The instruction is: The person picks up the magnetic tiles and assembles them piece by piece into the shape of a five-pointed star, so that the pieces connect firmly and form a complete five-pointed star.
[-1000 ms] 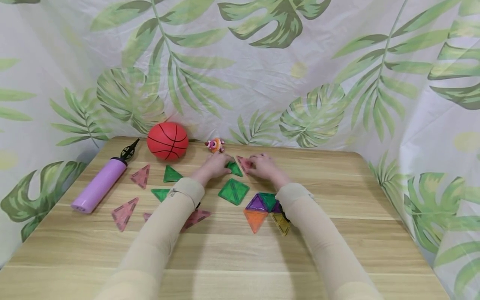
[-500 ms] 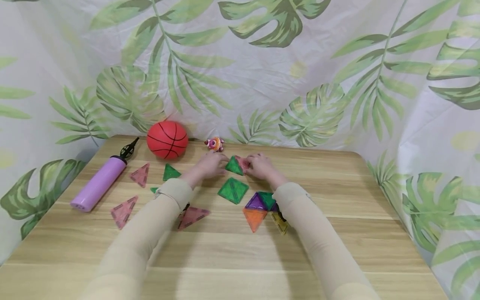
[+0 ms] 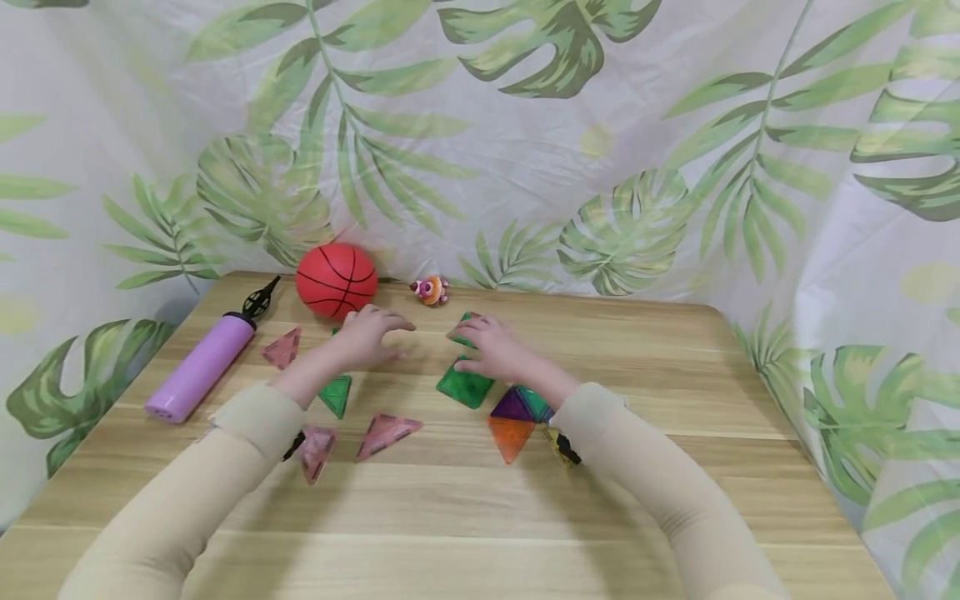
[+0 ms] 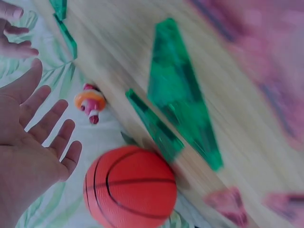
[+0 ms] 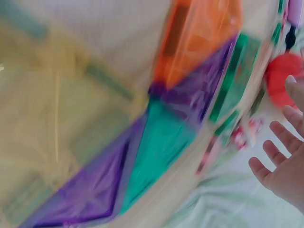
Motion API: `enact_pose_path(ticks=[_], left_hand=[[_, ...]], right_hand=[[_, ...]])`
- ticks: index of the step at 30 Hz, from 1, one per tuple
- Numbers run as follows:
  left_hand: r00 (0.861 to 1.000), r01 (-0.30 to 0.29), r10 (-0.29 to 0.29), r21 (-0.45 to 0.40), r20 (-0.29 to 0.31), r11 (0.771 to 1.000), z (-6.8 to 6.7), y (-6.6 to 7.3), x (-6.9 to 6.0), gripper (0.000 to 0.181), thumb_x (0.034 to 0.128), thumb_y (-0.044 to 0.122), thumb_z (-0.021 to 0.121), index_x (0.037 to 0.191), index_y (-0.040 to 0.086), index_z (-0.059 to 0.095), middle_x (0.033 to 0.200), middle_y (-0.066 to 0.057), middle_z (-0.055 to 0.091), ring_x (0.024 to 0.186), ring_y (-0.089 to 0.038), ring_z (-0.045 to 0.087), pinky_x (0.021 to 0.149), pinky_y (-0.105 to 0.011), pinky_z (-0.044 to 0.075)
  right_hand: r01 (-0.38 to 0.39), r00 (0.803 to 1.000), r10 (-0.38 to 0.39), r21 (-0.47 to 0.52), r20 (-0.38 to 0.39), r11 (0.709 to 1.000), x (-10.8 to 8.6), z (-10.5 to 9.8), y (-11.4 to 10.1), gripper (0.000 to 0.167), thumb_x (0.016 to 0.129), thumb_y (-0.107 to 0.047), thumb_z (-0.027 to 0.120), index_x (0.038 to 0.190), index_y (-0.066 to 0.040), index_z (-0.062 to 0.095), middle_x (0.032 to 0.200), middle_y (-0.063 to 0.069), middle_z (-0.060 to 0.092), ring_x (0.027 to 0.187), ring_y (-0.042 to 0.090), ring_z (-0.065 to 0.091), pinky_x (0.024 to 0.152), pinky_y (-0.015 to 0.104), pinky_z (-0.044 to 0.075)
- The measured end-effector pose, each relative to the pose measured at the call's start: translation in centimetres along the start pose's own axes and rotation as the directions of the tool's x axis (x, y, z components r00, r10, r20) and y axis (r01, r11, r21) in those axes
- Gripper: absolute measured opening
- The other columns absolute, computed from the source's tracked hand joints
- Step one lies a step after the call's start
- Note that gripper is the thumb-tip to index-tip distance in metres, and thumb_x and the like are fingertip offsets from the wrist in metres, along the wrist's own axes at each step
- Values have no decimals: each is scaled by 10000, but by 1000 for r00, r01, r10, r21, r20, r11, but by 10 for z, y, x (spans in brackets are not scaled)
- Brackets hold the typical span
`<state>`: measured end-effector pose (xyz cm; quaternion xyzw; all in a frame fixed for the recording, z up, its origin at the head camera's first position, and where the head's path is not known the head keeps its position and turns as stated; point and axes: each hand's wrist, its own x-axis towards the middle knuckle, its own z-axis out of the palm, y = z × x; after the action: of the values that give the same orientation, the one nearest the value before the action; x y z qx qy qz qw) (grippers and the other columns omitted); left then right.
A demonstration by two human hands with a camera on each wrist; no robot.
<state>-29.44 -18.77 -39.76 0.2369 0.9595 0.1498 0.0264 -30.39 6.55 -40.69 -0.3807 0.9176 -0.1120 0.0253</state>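
Observation:
In the head view my left hand (image 3: 367, 337) hovers with spread fingers above the left part of the table, holding nothing. Under and beside it lie translucent green triangle tiles (image 3: 336, 395), larger in the left wrist view as a green tile (image 4: 183, 99). My right hand (image 3: 498, 350), fingers extended, is over a green diamond of two tiles (image 3: 463, 388), partly covering it and the green and pink tiles behind. Whether it touches them cannot be told. Near its wrist are joined purple (image 3: 512, 406), orange (image 3: 511, 437) and teal tiles, plus a yellow tile partly hidden by the sleeve.
Pink triangle tiles (image 3: 388, 435) lie around the left forearm. A red basketball (image 3: 337, 281) and a small pink-and-orange toy figure (image 3: 430, 290) stand at the back edge. A purple hand pump (image 3: 201, 367) lies at the left. A leaf-patterned cloth hangs behind.
My left hand has moved left, away from the back green tile. My right hand has let go of the pink tile, which joined the green one, and shifted left and nearer over the tiles.

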Motion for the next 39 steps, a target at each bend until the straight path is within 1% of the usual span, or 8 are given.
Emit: enact_pose_path(ticks=[3,10,14,19,22,27,32,39], left_hand=[[1000,-20,20,-5,-14,1000,-6,-7,-19,464,819,264,735,1248,137,613,1318,-135,553,1191,-387,411,832,-521,321],[994,-109,108,-71,-19,991,-9,-20,-66,490,795,201,759,1247,92,604,1291,-142,565,1209,-394,420,974,-610,307],[989,-151,150,-88,-7,985,-6,-23,-92,510,767,176,780,1238,88,606,1271,-127,582,1207,-383,448,968,-587,356],[979,-160,173,-125,104,979,-4,-28,-116,502,753,152,787,1224,113,618,1286,-144,562,1224,-407,434,967,-599,359],[967,-196,211,-112,139,974,-5,-31,-123,480,728,146,800,1184,134,649,1245,-118,580,1198,-389,451,957,-583,370],[950,-284,288,-52,123,958,-2,-36,-128,419,675,153,826,1077,191,713,1057,32,604,1013,-205,488,850,-421,402],[954,-275,277,-40,118,961,7,-38,-131,365,677,145,825,1015,241,729,986,84,600,927,-116,475,765,-320,417],[950,-301,304,-43,78,953,17,-31,-128,297,702,242,815,987,230,728,976,104,637,937,-110,529,795,-336,454]], right_hand=[[66,998,-66,7,-6,998,-5,5,-19,531,863,-354,679,1330,-153,527,1388,77,485,1312,311,377,1097,497,260],[222,975,-222,10,26,975,-15,24,-55,554,860,-357,682,1346,-153,511,1408,57,471,1307,242,390,1086,385,310],[315,942,-321,70,100,947,-21,32,-71,587,873,-365,664,1383,-147,472,1454,51,422,1343,234,347,1112,370,269],[403,889,-412,86,198,911,-27,41,-77,601,893,-401,626,1410,-151,446,1476,1,400,1354,237,324,1112,386,261],[415,884,-413,39,221,909,-31,44,-74,541,914,-400,595,1394,-182,475,1468,-32,411,1332,210,338,1088,385,289],[402,894,-394,5,211,915,-40,42,-68,500,930,-379,578,1390,-209,482,1462,-25,416,1312,213,347,1077,404,299],[392,897,-384,7,218,920,-55,39,-62,485,942,-353,564,1399,-220,470,1452,2,421,1314,212,351,1066,435,319],[371,915,-364,-6,174,929,-74,35,-53,404,934,-317,587,1330,-247,552,1306,-34,509,1144,145,426,951,365,393]])
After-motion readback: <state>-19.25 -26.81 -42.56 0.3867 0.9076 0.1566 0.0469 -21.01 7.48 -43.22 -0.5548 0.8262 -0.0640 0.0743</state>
